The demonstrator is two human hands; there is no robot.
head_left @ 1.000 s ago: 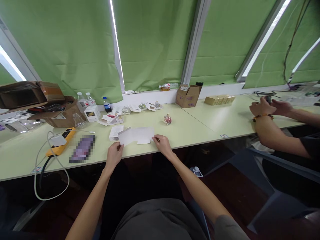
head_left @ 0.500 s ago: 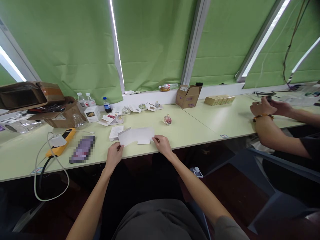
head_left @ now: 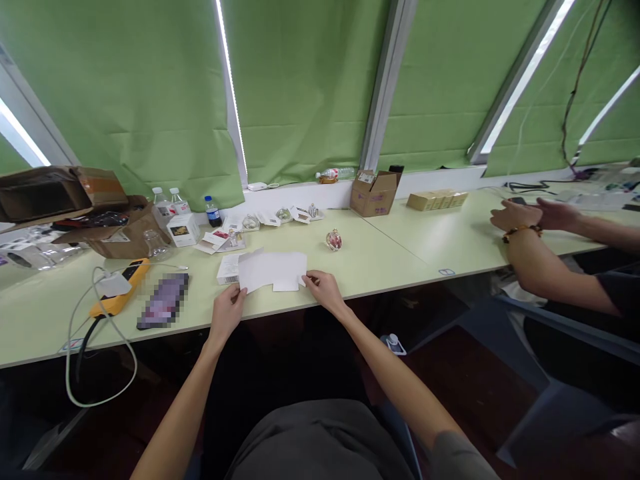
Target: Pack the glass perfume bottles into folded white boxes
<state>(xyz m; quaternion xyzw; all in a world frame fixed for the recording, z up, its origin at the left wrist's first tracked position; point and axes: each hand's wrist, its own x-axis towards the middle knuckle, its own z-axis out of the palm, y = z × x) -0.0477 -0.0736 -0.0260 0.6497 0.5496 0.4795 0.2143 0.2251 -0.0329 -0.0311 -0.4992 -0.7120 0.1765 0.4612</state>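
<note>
A white die-cut card blank (head_left: 273, 272) lies flat on the bench (head_left: 380, 263), its long axis running left to right along the near edge, its left end overlapping a barcoded white card (head_left: 227, 270). From here, the left grip (head_left: 227, 312) sits at the blank's lower left corner and the right grip (head_left: 320, 290) at its right end, about equally near. Both look mostly closed against the edges; whether they pinch or merely rest, I cannot tell, as the fingertips are hard to make out. A co-worker's hand (head_left: 515, 215) stays well apart, far right.
</note>
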